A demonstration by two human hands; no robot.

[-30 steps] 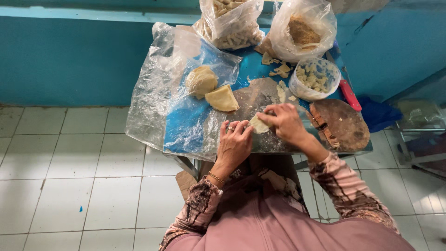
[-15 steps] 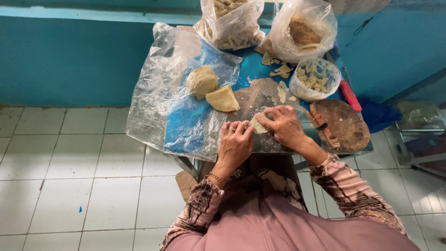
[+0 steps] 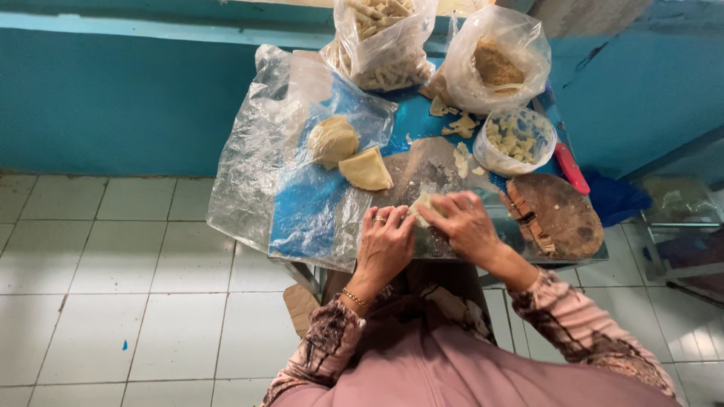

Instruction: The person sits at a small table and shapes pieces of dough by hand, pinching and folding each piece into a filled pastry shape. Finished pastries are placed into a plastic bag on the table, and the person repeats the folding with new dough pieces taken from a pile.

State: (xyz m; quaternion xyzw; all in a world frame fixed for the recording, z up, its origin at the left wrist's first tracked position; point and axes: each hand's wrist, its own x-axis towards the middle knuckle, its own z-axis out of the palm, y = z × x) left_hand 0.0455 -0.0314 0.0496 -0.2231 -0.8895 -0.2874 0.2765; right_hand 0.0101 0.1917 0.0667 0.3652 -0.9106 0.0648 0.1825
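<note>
Now both hands meet at frame centre: the left hand (image 3: 386, 245) and right hand (image 3: 466, 226) each close their grip on a small pale dough piece (image 3: 421, 206), pressing it against the counter (image 3: 422, 128). Just above left lie two larger dough lumps (image 3: 348, 154) on clear plastic sheeting (image 3: 256, 166).

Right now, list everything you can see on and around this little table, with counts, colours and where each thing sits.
dough piece: one, pale cream, on the board between both hands
dough lumps: two, cream-yellow, on the clear plastic sheet
clear plastic sheet: one, draped over the table's left side
table: one, blue top
bag of stick-shaped pieces: one, clear, far edge
bag of brown crumbs: one, clear, far right
plastic tub: one, clear, holding pale chunks
round wooden board: one, dark brown, right edge
red handle: one, beside the tub
left hand: ring, bracelet, touching the dough
right hand: pressing the dough
</note>
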